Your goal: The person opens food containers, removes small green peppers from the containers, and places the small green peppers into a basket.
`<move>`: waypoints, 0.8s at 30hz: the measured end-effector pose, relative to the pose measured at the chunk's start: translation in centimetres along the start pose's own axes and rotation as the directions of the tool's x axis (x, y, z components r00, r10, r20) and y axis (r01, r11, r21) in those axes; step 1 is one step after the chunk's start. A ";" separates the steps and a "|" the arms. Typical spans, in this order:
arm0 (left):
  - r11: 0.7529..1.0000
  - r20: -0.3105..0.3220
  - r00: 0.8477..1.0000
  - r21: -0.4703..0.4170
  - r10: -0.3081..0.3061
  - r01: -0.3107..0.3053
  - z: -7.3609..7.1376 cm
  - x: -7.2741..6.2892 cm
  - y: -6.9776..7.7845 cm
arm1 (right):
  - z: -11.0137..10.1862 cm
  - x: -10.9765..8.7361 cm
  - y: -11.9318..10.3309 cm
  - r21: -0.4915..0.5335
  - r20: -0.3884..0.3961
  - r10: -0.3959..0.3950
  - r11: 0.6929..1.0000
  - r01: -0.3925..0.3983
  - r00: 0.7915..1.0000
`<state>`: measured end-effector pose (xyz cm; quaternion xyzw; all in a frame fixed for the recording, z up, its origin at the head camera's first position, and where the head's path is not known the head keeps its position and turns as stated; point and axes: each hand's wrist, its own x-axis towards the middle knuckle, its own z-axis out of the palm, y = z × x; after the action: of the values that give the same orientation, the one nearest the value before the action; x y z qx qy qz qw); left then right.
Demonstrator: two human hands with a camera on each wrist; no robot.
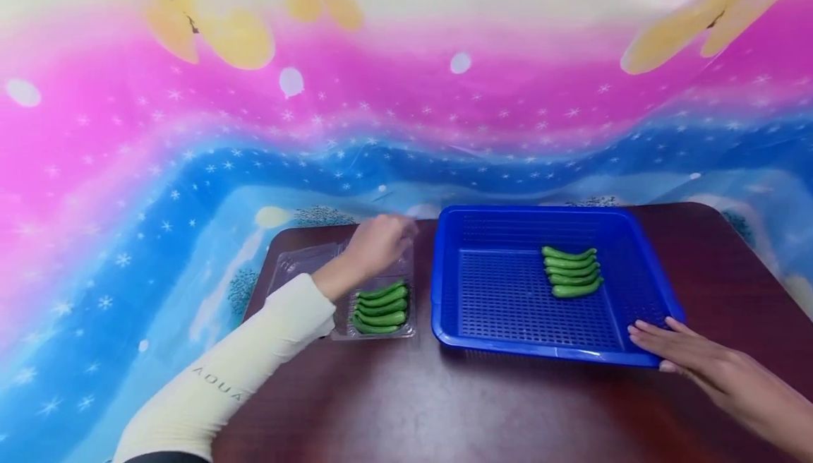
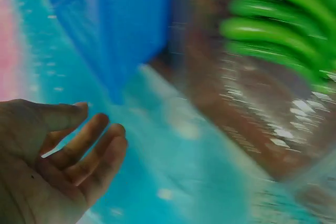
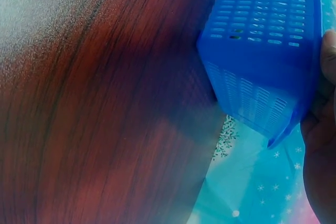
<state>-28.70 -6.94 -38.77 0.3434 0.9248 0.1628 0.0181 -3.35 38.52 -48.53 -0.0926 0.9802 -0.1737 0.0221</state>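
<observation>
My left hand point(image 1: 381, 243) is above the far side of a clear plastic clamshell box, blurred in the head view. Its fingers are loosely bent with nothing between them, as the left wrist view shows point(image 2: 79, 156). Several glossy, curved green peppers point(image 1: 381, 302) lie side by side in the near part of the box point(image 1: 411, 329). More such peppers point(image 1: 571, 274) form a row in the blue plastic basket point(image 1: 508, 353), right of its middle. My right hand point(image 1: 705, 361) rests on the basket's near right corner, fingers straight across the rim, thumb at the outer wall.
Box and basket stand side by side on a dark red-brown wooden table point(image 1: 406, 406). The transparent box lid point(image 1: 305, 258) lies folded back to the left. Behind the table hangs a pink and blue patterned cloth point(image 1: 406, 117).
</observation>
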 end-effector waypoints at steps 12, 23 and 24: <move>0.985 0.201 0.964 0.032 -0.173 0.170 5.0 -5.4 -6.1 | 0.3 0.1 0.0 -0.060 -0.019 -0.016 0.998 0.014 1.000; 0.981 0.216 0.957 0.011 -0.193 0.195 7.2 -5.3 -6.4 | 0.4 0.1 0.1 -0.036 -0.035 -0.033 0.999 0.032 0.999; 0.980 0.222 0.955 0.009 -0.196 0.199 7.3 -5.3 -6.4 | 0.3 0.1 0.1 -0.023 -0.027 -0.024 0.999 0.023 0.999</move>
<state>-27.65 -12.74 -48.04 0.2654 0.9455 0.1272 0.1395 -3.44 38.51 -48.91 -0.1019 0.9812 -0.1640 0.0059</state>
